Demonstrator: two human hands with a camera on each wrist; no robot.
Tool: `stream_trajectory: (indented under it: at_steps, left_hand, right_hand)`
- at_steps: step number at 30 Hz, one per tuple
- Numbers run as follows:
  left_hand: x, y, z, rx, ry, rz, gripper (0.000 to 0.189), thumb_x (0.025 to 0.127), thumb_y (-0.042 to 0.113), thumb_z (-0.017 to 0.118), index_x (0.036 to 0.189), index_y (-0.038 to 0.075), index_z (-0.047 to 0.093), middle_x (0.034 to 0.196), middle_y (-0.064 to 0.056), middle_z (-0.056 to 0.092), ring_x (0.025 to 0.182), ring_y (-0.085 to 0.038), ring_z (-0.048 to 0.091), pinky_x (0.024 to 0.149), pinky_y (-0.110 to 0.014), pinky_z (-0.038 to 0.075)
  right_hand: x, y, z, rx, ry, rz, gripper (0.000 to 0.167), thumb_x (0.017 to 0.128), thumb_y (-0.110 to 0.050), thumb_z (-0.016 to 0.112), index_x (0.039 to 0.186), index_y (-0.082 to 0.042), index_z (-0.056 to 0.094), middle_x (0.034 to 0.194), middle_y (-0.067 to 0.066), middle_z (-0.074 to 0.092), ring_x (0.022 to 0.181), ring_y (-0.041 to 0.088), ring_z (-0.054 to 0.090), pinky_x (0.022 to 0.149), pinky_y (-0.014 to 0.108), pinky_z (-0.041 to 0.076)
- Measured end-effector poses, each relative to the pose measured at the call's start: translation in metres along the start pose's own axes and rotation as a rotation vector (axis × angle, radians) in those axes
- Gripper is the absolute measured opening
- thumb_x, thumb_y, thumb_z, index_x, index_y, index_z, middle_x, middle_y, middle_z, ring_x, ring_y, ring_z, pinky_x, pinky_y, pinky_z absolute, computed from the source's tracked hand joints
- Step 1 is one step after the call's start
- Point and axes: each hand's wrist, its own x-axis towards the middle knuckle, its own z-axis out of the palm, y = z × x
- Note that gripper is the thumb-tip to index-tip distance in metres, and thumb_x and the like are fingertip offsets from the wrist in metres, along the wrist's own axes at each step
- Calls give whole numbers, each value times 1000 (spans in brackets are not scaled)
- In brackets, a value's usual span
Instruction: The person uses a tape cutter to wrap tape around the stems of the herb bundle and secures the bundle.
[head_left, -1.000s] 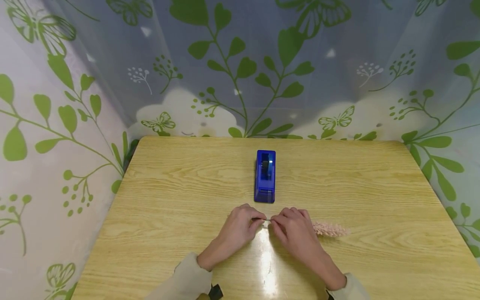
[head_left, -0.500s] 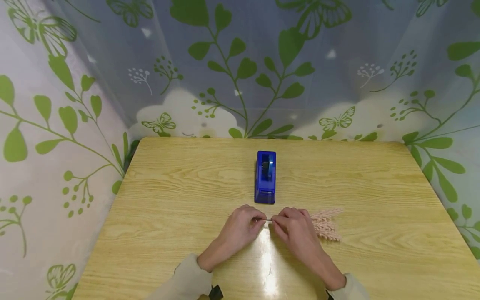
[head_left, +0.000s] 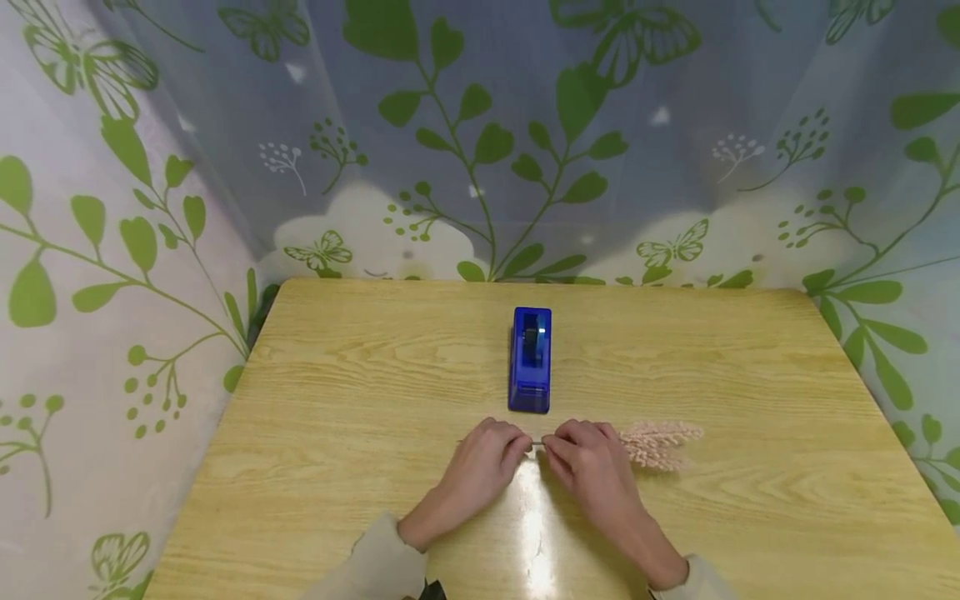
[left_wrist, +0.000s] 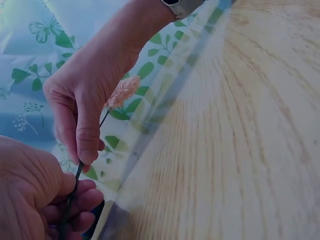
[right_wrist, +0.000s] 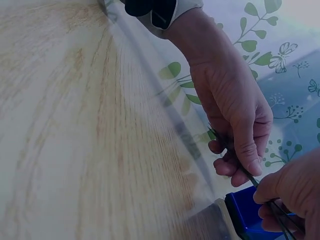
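A pair of pink, fluffy artificial flower sprigs (head_left: pixel 660 444) with thin dark stems (head_left: pixel 537 443) lies across the front middle of the table. My left hand (head_left: pixel 476 471) pinches the stems between thumb and fingers. Just right of it, my right hand (head_left: pixel 600 475) pinches the same stems nearer the flower heads, which stick out beyond its far side. Only a short stretch of stem shows between the two sets of fingertips. In the left wrist view a pink head (left_wrist: pixel 122 92) appears behind the right hand. The right wrist view has the stem ends (right_wrist: pixel 217 135) poking out past the left hand.
A blue tape dispenser (head_left: pixel 530 360) stands upright on the wooden table (head_left: pixel 360 358), just beyond the hands. Curtains (head_left: pixel 480 150) printed with green leaves and butterflies hang behind the table and along both sides.
The flower heads have turned beyond my right hand: bunched as one at first, then spread apart, now drawn closer again. Both hands keep their pinch at nearly the same place.
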Motion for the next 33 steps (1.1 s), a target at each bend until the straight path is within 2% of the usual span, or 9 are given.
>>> stream_trajectory:
  at_steps: [5, 9, 12, 15, 18, 23, 33]
  left_hand:
    - [0, -3, 2, -18, 69, 52, 13, 100, 15, 71, 91, 10, 79, 83, 2, 73, 77, -11, 59, 69, -23, 48]
    - [1, -6, 4, -22, 123, 91, 9, 98, 10, 73, 90, 10, 78, 84, 0, 74, 77, -13, 59, 70, -24, 48]
    - [1, -7, 5, -14, 141, 109, 8, 97, 9, 74, 90, 10, 78, 84, 0, 74, 77, -14, 59, 70, -25, 48]
    - [1, -7, 5, -8, 148, 118, 8, 96, 9, 74, 90, 10, 78, 85, 0, 74, 77, -14, 60, 70, -26, 49]
    - [1, -7, 5, -3, 152, 122, 7, 96, 9, 75, 89, 10, 78, 85, 0, 74, 78, -15, 61, 70, -26, 50]
    - [1, -7, 5, 8, 157, 132, 7, 96, 9, 76, 90, 11, 79, 85, 1, 75, 78, -14, 61, 70, -25, 50]
    - [1, -6, 3, -10, 162, 130, 5, 94, 10, 78, 90, 13, 80, 87, 2, 75, 80, -14, 61, 70, -26, 50]
  right_hand:
    - [-1, -3, 1, 2, 15, 28, 17, 75, -3, 90, 89, -9, 82, 85, 2, 72, 74, 18, 67, 75, 41, 52]
    - [-1, -7, 2, -18, -23, 62, 4, 88, -12, 81, 92, -10, 80, 86, 2, 72, 77, 21, 68, 76, 41, 50]
    - [-1, -10, 2, -51, -58, 87, 7, 95, -16, 74, 93, -11, 78, 85, 2, 72, 78, 23, 67, 76, 41, 49]
    - [0, -12, 2, -71, -76, 104, 2, 93, -12, 76, 93, -11, 77, 84, 1, 72, 77, 24, 66, 75, 41, 48]
    - [0, -13, 1, -77, -82, 116, 6, 89, -8, 80, 92, -11, 77, 84, 0, 71, 77, 23, 65, 75, 41, 48]
    - [1, -13, 1, -75, -76, 128, 7, 88, -7, 81, 90, -11, 77, 83, 0, 71, 76, 23, 65, 74, 40, 48]
    - [3, -11, 1, -69, -36, 78, 9, 83, -5, 83, 89, -10, 79, 83, -1, 73, 74, 18, 69, 76, 41, 53]
